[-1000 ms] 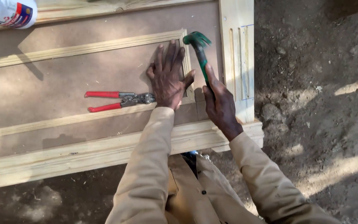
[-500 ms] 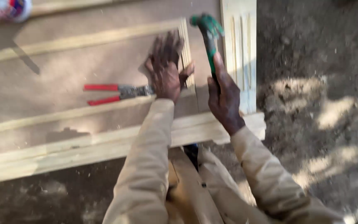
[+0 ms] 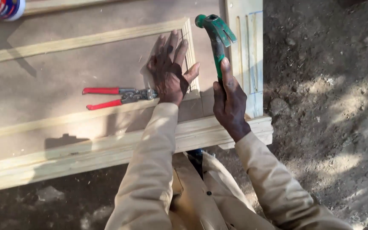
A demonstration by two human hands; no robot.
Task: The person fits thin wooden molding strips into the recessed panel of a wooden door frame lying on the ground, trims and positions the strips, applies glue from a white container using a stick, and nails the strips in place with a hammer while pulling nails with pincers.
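The right hand [image 3: 228, 102] is wrapped tight around the handle of a green claw hammer [image 3: 216, 36], whose head is raised above the pale upright rail [image 3: 248, 55] of a wooden door panel [image 3: 64, 81] lying flat on the dirt ground [image 3: 329, 106]. The left hand [image 3: 169, 72] lies flat with fingers spread, pressing on the corner of the thin wood moulding [image 3: 86, 40], and red-handled pincers [image 3: 116, 96] lie on the panel just beside its wrist. At the top left corner a white container with a coloured label [image 3: 3, 8] rests on the panel; its contents cannot be seen.
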